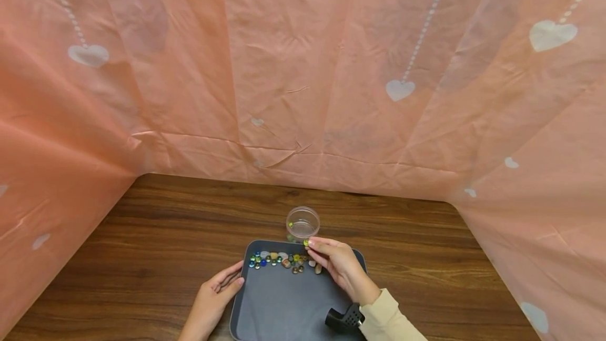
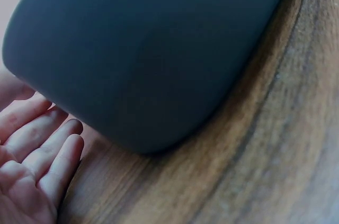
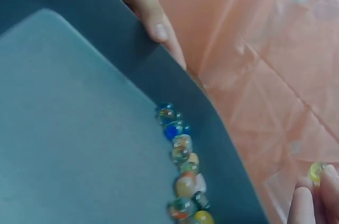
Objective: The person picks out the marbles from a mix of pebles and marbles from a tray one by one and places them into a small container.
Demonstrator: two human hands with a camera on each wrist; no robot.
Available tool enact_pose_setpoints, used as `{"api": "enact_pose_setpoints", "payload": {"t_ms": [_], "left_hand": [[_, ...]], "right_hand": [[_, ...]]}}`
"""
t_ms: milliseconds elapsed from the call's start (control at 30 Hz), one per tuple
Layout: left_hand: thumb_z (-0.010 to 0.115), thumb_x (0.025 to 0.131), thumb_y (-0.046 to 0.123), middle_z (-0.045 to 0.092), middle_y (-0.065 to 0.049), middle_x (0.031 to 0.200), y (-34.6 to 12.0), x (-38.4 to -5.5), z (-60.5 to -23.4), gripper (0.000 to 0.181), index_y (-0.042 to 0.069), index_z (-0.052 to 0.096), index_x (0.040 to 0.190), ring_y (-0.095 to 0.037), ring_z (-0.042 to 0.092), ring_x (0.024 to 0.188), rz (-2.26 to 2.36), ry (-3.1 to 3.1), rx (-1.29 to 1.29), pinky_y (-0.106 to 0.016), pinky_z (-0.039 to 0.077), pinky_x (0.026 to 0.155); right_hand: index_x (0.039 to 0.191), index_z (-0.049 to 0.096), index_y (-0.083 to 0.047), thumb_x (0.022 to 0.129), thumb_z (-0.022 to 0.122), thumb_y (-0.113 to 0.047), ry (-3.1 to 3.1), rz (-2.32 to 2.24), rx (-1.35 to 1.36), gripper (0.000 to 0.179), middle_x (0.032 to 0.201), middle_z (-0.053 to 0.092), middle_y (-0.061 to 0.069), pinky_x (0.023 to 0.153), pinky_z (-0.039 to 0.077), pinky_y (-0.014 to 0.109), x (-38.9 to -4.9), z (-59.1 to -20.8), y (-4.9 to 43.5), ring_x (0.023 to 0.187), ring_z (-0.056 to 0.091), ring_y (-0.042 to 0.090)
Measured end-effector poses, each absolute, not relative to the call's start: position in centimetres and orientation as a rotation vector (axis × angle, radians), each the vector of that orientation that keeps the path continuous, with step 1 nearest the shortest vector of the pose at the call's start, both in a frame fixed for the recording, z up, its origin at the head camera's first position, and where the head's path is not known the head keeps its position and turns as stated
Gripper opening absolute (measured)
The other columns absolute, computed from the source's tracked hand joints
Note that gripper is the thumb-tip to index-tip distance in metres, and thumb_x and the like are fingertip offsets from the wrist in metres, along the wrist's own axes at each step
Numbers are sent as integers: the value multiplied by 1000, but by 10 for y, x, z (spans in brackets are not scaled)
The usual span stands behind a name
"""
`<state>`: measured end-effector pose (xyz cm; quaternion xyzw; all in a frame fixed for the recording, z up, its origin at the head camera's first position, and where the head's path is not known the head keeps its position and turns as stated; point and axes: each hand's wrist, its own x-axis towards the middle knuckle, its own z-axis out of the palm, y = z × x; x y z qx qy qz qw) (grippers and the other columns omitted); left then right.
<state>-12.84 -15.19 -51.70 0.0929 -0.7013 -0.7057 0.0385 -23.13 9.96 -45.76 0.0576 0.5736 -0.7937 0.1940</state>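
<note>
And the right hand [image 1: 341, 263] is pinching a glassy yellow marble [image 1: 306, 243] in its grip, right by the far rim of the smooth grey tray [image 1: 289, 301]! A clear, round container [image 1: 316, 222] is standing just beyond. The left hand [image 1: 213, 292] is touching the tray's left side, fingers relaxed. Shiny marbles [image 1: 263, 262] are lining the far wall; wood grain is streaking the table [image 1: 416, 262].
</note>
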Motion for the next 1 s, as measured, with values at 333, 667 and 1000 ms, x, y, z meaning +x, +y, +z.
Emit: {"api": "enact_pose_setpoints", "payload": {"t_ms": [333, 667, 1000], "left_hand": [[68, 84, 18, 60, -14, 124, -151, -129, -517, 43, 4, 58, 124, -19, 58, 114, -2169, -2144, 286, -12, 48, 84], [68, 84, 16, 59, -15, 125, -149, -130, -518, 44, 3, 57, 125, -18, 58, 114, -2199, -2124, 283, -12, 48, 85], [67, 84, 16, 59, -16, 124, -150, -129, -516, 44, 2, 57, 124, -20, 58, 114, -2186, -2130, 277, -12, 48, 84]], "right_hand": [[112, 58, 16, 83, 62, 8, 1743, -2327, 165, 31, 88, 70, 9, 81, 55, 28, -249, -440, 91, 83, 68, 14], [101, 68, 9, 80, 69, -1, 2086, -2218, 102, 23, 87, 72, 10, 77, 56, 29, -260, -441, 88, 79, 68, 10], [83, 76, -6, 76, 74, -8, 3081, -1443, -576, 7, 82, 73, 7, 52, 50, 18, -268, -443, 82, 69, 68, 14]]}}
